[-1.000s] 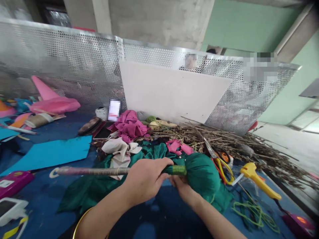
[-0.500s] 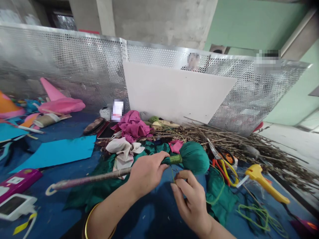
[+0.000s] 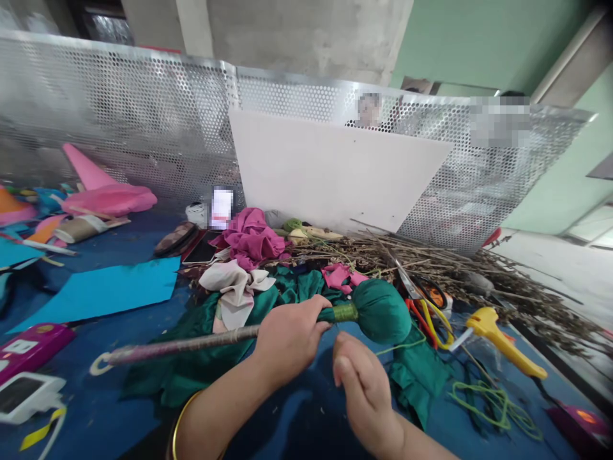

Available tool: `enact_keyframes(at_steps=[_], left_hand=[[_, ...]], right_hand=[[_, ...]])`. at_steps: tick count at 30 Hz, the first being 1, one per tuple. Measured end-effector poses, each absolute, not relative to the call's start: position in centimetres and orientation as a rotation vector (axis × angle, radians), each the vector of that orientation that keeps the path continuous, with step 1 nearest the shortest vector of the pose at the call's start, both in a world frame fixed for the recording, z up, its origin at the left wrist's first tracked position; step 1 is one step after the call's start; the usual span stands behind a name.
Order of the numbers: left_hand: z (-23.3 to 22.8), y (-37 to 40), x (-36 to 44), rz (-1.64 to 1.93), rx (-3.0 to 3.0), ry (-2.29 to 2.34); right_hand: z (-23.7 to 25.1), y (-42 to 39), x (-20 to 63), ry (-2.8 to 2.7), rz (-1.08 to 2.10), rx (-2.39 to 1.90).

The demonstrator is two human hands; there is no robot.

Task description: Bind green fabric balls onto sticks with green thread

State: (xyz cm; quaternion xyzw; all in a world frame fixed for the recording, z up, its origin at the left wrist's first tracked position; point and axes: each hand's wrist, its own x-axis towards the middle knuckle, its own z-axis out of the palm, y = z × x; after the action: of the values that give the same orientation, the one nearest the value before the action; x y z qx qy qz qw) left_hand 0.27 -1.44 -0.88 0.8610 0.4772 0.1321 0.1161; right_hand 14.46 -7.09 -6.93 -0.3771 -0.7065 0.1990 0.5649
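Observation:
My left hand (image 3: 292, 335) is wrapped round the neck end of a long rod (image 3: 186, 345), bound in brownish and pinkish tape, with a white ring at its far left end. At the rod's right end is a ball covered in dark green cloth (image 3: 383, 312). Yellow-green thread (image 3: 345, 312) is wound in a band just below the ball. My right hand (image 3: 366, 390) is closed, just below that band and apart from the ball. A loose length of the thread trails out behind it to the right; the fingertips' grip on it is mostly hidden.
Right: scissors (image 3: 407, 284), yellow-and-red-handled pliers (image 3: 438, 326), a yellow glue gun (image 3: 507, 342), a thread tangle (image 3: 498, 402) and dried twigs (image 3: 479, 275). Left: blue sheet (image 3: 100, 291), pink hat (image 3: 108, 191). Behind: white board (image 3: 335, 172), perforated metal screen (image 3: 158, 121), people beyond.
The ball and rod have shifted slightly right and down in view. My right hand has turned and its fingers have closed more tightly; the thread between it and the band no longer shows.

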Motion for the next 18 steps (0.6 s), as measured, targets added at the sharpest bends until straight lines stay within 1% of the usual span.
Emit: enact_keyframes(at_steps=[3, 7, 11, 18], left_hand=[[-1.2, -1.4, 0.3, 0.391, 2.510, 1.429], [-1.6, -1.1, 0.4, 0.373, 2.490, 1.460], [-1.9, -1.0, 0.5, 0.316, 2.486, 1.498], [-2.6, -0.9, 0.6, 0.281, 2.532, 1.475]], right_hand=[[-6.6, -7.4, 14.7, -1.896, 0.199, -0.854], [-6.8, -7.0, 14.6, -1.997, 0.034, -0.868], [-7.1, -6.6, 14.3, -2.040, -0.024, -0.828], [-6.9, -6.8, 13.9, -2.040, 0.002, -0.854]])
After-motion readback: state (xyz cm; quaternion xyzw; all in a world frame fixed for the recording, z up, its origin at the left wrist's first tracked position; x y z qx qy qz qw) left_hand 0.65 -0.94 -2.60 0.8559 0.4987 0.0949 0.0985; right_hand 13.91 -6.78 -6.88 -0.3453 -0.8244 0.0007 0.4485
